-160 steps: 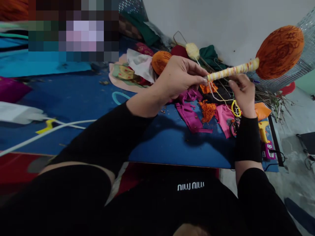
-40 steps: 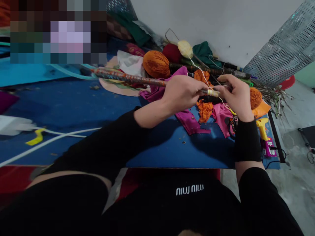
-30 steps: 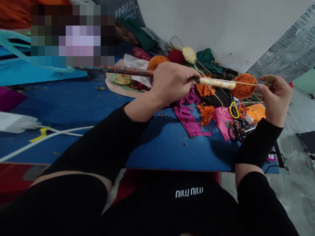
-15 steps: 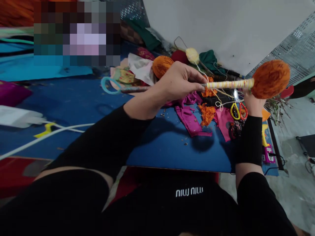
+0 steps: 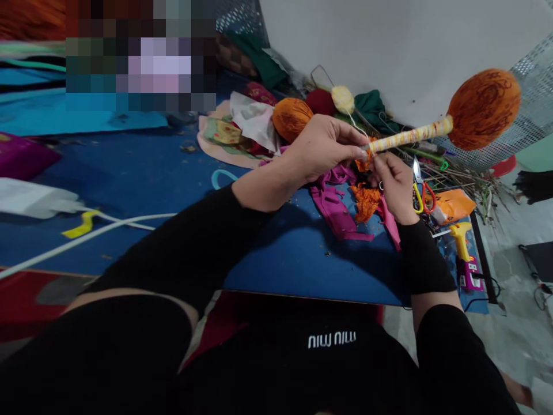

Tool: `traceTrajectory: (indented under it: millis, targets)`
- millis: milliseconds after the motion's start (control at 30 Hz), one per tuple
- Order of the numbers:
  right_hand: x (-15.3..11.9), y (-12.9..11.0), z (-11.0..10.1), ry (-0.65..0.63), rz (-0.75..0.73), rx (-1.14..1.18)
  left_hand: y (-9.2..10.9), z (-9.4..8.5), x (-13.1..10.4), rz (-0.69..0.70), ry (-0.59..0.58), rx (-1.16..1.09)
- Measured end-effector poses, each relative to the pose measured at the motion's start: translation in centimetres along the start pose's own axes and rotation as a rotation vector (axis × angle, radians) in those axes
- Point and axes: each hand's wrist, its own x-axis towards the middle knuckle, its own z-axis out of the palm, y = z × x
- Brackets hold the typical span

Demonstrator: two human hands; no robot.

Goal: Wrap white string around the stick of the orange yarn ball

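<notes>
My left hand (image 5: pixel 322 144) pinches a stick (image 5: pixel 410 138) wrapped in cream and reddish yarn. At the stick's far right end sits a large orange cloth-covered ball (image 5: pixel 484 109), tilted up. My right hand (image 5: pixel 395 181) is closed just below my left fingertips, at the lower end of the wrapping, seemingly on loose yarn partly hidden by the fingers. A strand runs up from there to a pale yellow yarn ball (image 5: pixel 343 99). Orange cloth scraps (image 5: pixel 365 202) and magenta cloth strips (image 5: pixel 332 210) lie on the table under my hands.
A second orange ball (image 5: pixel 291 118) and a dark red ball (image 5: pixel 320 101) lie behind my left hand. Scissors (image 5: pixel 428 197), a yellow glue gun (image 5: pixel 462 239) and a purple power socket (image 5: pixel 470 275) sit at right. A white cable (image 5: pixel 86 242) crosses the left side of the blue table (image 5: pixel 276 259).
My right hand has moved left, from under the orange ball to beside my left fingertips. The ball end of the stick has risen and swung to the right.
</notes>
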Motion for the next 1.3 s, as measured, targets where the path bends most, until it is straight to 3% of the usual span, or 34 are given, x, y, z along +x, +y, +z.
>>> traceTrajectory:
  millis: [100,233,367,600,967,1300]
  targets:
    - [-0.3,-0.8,-0.1,0.157,-0.054,-0.106,-0.5,-0.2,0.4,0.008,0.013,0.021]
    - [-0.4,-1.0,0.0,0.224,-0.114,-0.175,-1.3,-0.7,1.0,0.038,-0.047,0.095]
    - [-0.4,-0.8,0.2,0.208,-0.127,-0.217,-1.4,-0.8,1.1,0.036,-0.037,0.102]
    - [-1.0,-1.1,0.0,0.158,-0.181,-0.293,-1.2,0.7,0.6,0.047,0.057,0.018]
    - [-1.0,-2.0,-0.8,0.037,-0.196,-0.539,-1.6,0.6,0.7,0.133,0.044,0.283]
    - [-0.5,-1.7,-2.6,0.092,-0.191,-0.643,-0.5,1.6,-0.8,0.157,0.003,0.501]
